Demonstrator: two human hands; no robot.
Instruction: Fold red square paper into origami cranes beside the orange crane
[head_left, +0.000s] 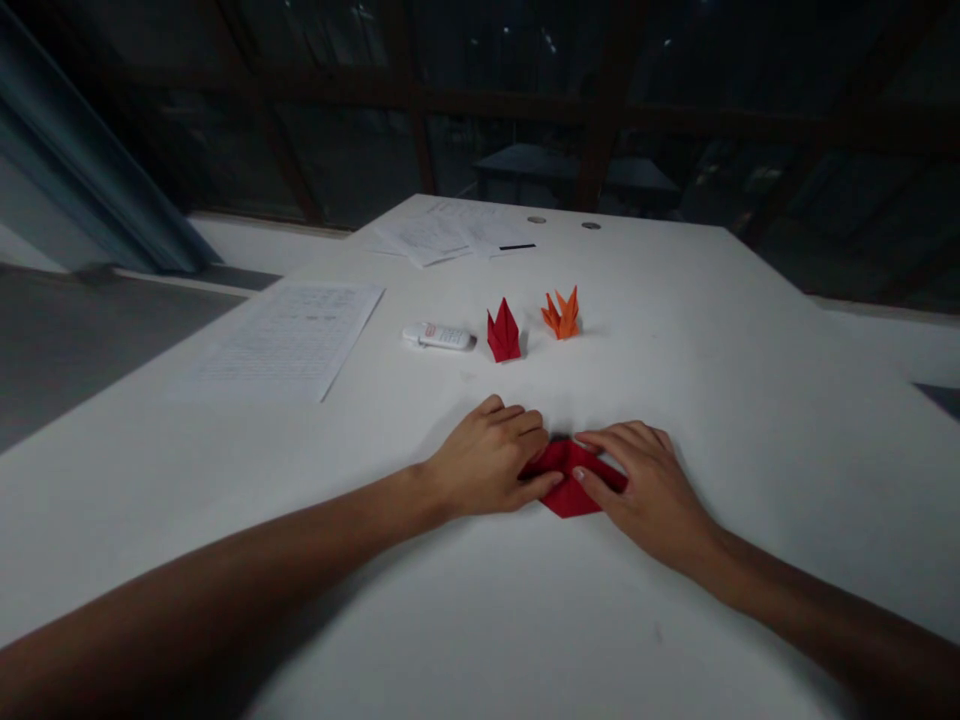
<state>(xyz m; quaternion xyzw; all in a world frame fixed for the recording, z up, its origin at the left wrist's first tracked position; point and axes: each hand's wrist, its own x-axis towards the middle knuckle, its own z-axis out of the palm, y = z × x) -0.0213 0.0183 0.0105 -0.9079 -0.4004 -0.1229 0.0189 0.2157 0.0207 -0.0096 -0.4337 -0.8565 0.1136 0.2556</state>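
Observation:
A partly folded piece of red origami paper (568, 498) lies on the white table between my two hands. My left hand (499, 458) grips its left side, fingers curled, with the thumb along the near part. On the right, my right hand (643, 480) pinches the paper's other side, thumb on top and index finger by the far edge. Some of the paper is hidden under the fingers. Beyond the hands stand a folded red origami piece (504, 332) and, to its right, an orange one (562, 315), both with upright points.
A white capped tube or pen-like item (439, 337) lies left of the standing red piece. A printed sheet (289, 340) rests at the left, and more papers (442, 235) spread at the back of the table (735, 400). Dark windows are behind it.

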